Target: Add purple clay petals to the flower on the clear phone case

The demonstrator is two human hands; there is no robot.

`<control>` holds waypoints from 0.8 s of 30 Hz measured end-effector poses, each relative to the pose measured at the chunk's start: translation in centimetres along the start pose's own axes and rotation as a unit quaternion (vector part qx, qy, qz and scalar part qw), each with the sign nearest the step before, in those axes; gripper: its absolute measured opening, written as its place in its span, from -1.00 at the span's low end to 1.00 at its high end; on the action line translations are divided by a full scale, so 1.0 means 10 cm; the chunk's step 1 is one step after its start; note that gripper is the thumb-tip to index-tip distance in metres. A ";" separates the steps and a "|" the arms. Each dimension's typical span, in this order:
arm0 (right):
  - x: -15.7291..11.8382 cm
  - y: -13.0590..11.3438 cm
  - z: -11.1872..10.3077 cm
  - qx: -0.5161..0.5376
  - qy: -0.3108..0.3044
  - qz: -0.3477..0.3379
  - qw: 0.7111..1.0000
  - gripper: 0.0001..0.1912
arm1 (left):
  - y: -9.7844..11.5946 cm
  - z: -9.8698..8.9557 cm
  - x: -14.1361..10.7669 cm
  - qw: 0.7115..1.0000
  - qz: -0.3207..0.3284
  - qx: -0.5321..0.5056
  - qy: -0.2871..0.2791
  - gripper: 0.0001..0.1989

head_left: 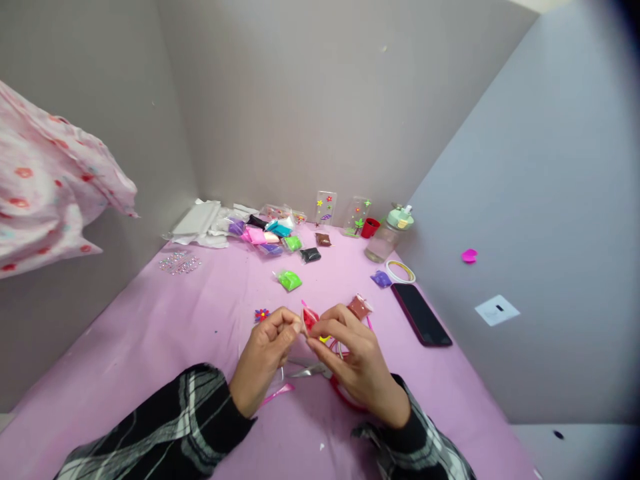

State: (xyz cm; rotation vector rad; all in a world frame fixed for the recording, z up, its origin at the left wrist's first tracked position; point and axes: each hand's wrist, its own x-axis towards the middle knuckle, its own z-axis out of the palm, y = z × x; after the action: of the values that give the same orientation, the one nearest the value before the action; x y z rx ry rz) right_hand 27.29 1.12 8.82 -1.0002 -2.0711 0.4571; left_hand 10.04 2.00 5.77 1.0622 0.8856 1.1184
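Note:
Between my two hands is a small clear packet of red clay (310, 319). My left hand (267, 350) is closed, its thumb and fingertips pinching at the packet's left edge. The fingers of my right hand (353, 353) are closed on the packet from the right. Beneath the hands lie scissors with red handles (345, 395), partly covered by my right hand. A flower of red and blue petals (261, 315) lies just beyond my left hand. Past my right hand is a brown clay packet (360, 307). A pink strip (277, 395) lies near my left wrist.
Several coloured clay packets (270, 233) are piled at the back, with a green packet (289, 280) nearer. To the right are a phone (421, 315), a tape roll (400, 272), a purple packet (381, 279) and a bottle (387, 237). Decorated clear cases (326, 208) lean against the wall.

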 end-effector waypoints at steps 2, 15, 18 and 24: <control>0.01 -0.03 -0.07 0.045 0.002 0.021 0.999 -0.93 | 0.04 -0.03 0.01 0.999 0.024 0.026 0.018 -0.76; 0.03 -0.01 -0.11 0.093 -0.004 0.078 0.993 -0.88 | 0.10 -0.12 0.02 0.987 0.069 0.140 0.035 -0.85; 0.02 0.03 -0.07 0.050 -0.022 0.073 0.996 -0.89 | 0.09 -0.11 0.00 0.986 0.073 0.147 0.036 -0.85; 0.00 0.05 -0.04 0.025 -0.012 0.053 0.998 -0.87 | 0.06 -0.07 -0.02 0.981 0.093 0.162 0.055 -0.89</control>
State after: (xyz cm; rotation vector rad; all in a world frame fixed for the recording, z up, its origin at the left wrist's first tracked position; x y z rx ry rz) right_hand 27.87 1.43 8.78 -1.0835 -2.0252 0.5747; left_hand 9.14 2.02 6.14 1.3833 1.0993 1.2230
